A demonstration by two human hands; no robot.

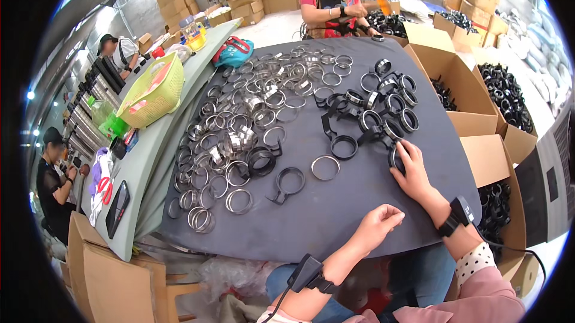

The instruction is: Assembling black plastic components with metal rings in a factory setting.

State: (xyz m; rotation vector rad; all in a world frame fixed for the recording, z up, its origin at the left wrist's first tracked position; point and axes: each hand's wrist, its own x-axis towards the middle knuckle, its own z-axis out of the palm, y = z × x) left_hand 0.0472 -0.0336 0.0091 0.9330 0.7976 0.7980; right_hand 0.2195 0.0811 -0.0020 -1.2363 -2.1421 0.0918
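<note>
Right hand: the right hand (413,173) grasps a black, round, ring-shaped piece (393,159) at the right of the tabletop, thumb at its near side and fingers curled over its right; whether it is lifted clear, I cannot tell.
Left hand: the left hand (380,226) is loosely clenched over the near edge, fingertips drawn together, with nothing visible in them; it seems held back to leave room for the other.
Grip: gripping the rim probably suits a hollow piece, giving fingers a firm edge.
Held piece: dark and circular, partly covered by the fingers, so its inside cannot be read.
Black cluster: just beyond lie black brackets with round collars (389,86), several lined with shiny silver; gathered within easy reach, presumably to keep them apart from the bare rings.
Between: a single thin silver metal ring (325,178) lies flat, with a black open ring with a short arm (278,195) to its left.
Silver heap: plain shiny metal rings (242,138) spread over the left and far parts, likely loose for easy picking.
Tabletop: the dark grey, cloth-covered tabletop (353,200) carries all these.
Right side: open brown cardboard boxes (485,158) hold black parts, apparently placed close for short reaches.
</note>
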